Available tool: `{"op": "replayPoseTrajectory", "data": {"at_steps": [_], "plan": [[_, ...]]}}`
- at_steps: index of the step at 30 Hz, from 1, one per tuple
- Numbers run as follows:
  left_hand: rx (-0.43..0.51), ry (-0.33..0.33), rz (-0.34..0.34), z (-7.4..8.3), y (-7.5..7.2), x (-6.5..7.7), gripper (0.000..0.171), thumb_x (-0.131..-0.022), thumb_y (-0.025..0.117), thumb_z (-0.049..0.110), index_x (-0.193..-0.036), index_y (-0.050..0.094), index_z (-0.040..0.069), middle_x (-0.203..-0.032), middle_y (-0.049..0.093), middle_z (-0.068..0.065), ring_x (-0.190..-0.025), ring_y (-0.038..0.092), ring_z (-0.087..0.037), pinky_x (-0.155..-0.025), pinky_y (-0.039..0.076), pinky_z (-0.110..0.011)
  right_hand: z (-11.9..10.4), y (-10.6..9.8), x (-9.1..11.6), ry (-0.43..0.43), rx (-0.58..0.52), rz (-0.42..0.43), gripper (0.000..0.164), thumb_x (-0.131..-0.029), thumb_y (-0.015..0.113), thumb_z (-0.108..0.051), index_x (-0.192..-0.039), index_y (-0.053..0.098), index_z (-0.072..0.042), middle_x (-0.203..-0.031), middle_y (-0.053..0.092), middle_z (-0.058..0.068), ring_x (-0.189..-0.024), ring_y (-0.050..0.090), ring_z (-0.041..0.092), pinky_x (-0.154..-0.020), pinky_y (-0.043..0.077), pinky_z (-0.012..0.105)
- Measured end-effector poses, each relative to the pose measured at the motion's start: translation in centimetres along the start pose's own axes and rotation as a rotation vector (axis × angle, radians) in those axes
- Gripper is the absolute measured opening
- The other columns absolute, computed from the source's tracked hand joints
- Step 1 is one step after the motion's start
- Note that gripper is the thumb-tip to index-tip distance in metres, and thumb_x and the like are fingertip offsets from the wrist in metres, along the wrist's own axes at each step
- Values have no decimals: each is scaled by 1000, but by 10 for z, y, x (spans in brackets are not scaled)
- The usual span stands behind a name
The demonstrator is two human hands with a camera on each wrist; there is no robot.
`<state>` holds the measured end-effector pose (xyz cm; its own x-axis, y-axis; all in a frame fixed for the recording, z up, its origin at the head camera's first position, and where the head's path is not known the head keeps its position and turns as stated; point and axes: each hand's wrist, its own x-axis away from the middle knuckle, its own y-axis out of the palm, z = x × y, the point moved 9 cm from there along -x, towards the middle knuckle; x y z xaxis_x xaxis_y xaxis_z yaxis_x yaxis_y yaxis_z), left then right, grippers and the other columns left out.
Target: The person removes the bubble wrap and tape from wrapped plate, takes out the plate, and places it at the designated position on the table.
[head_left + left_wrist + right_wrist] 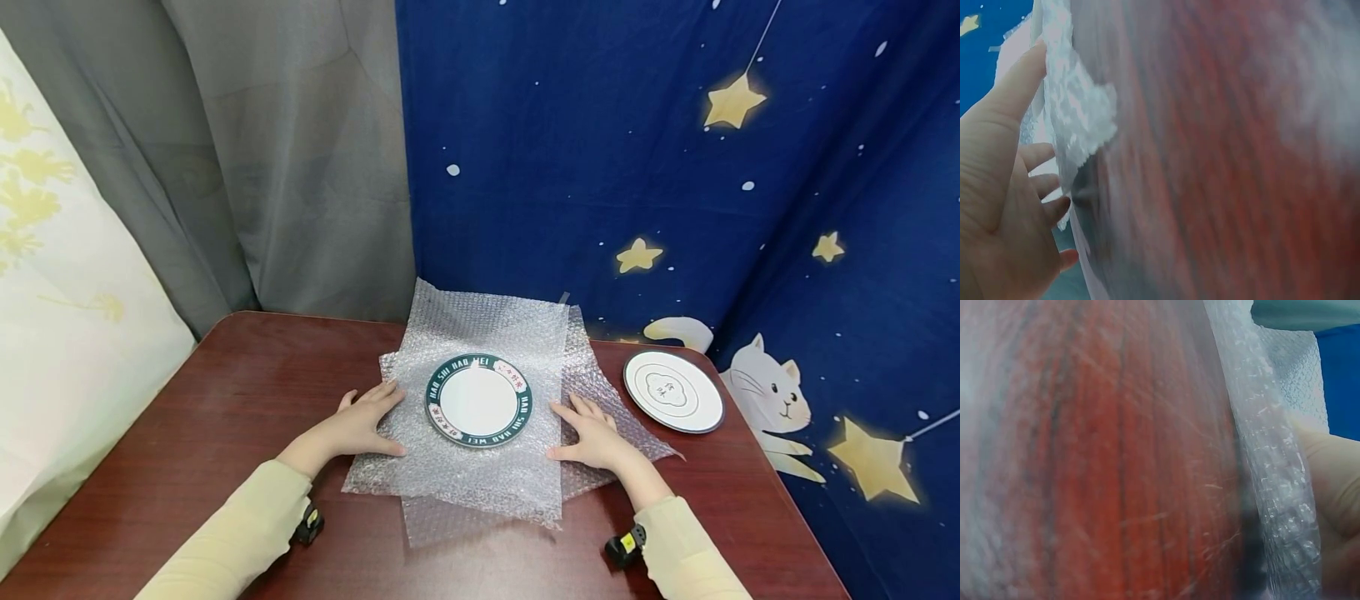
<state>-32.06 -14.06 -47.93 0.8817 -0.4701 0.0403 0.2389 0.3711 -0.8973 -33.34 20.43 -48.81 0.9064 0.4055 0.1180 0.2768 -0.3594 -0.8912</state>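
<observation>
A plate with a dark green, lettered rim (480,438) lies at the middle of overlapping sheets of bubble wrap (491,321) in the head view. At the wrap's left edge is my left hand (367,422), its fingers spread and fingertips on the sheet. My right hand (596,437) is on the opposite side, thumb and fingers apart, touching the wrap to the right of the plate. The left wrist view shows the left hand's fingers (1041,186) beside the crinkled edge. In the right wrist view, most of the right hand is hidden behind the bubble wrap (1288,506).
A second plate (693,400), white with a dark rim and a line drawing, lies near the right edge of the red-brown wooden table (277,367). Behind the table hang a grey curtain (315,167) and a blue star-patterned curtain (540,167).
</observation>
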Motion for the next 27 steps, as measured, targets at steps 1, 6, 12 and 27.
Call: {"op": "replayPoseTrajectory", "data": {"at_steps": [1, 6, 12, 27], "plan": [[-1, -1, 0, 1, 0, 0, 104, -70, 76, 60, -145, 38, -1, -152, 25, -23, -139, 21, -39, -100, 8, -69, 0, 0, 0, 1, 2, 0, 88, -76, 74, -55, -147, 41, -16, -152, 20, 26, -139, 12, 46, -101, 11, 71], [-38, -20, -7, 4, 3, -2, 107, -68, 75, 64, -145, 37, -1, -153, 23, -24, -140, 18, -39, -101, 9, -69, 0, 1, 0, 1, 14, 2, 88, -76, 73, -55, -147, 40, -15, -153, 20, 26, -139, 12, 46, -101, 12, 70], [-49, -33, -5, 4, 3, -2, 109, -67, 75, 65, -146, 37, 0, -153, 22, -23, -141, 16, -39, -101, 9, -70, -1, 0, 1, 0, 20, 1, 88, -76, 74, -55, -147, 41, -15, -153, 20, 26, -139, 13, 46, -102, 12, 70], [-87, -79, -80, 6, 4, -6, 110, -68, 74, 65, -147, 33, 0, -154, 19, -23, -142, 13, -39, -100, 8, -71, -14, -6, 4, 15, 6, -13, 85, -77, 77, -44, -147, 41, -10, -149, 25, 30, -136, 18, 50, -101, 14, 70]]}}
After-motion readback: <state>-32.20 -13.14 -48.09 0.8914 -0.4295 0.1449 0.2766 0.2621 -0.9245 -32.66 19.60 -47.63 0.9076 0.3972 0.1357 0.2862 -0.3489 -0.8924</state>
